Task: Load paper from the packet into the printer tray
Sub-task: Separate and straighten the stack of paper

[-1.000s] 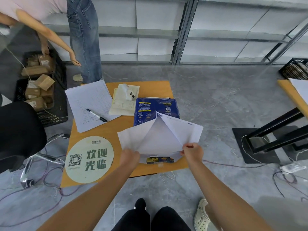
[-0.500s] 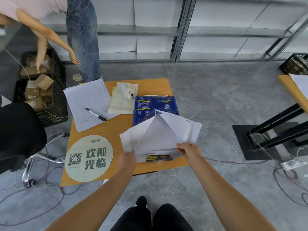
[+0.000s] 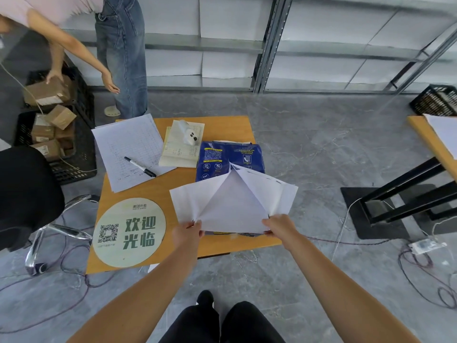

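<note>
L (image 3: 187, 234) + R hand (image 3: 279, 225) pinch paper (image 3: 232, 206).

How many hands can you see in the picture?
4. The camera wearer's left hand and right hand grip the near edge of the white paper. Another person, far left, has one hand on a cardboard box and another hand hanging free.

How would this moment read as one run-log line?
left hand: grip on paper sheets | right hand: same | blue packet: on table | printer: unseen
</note>
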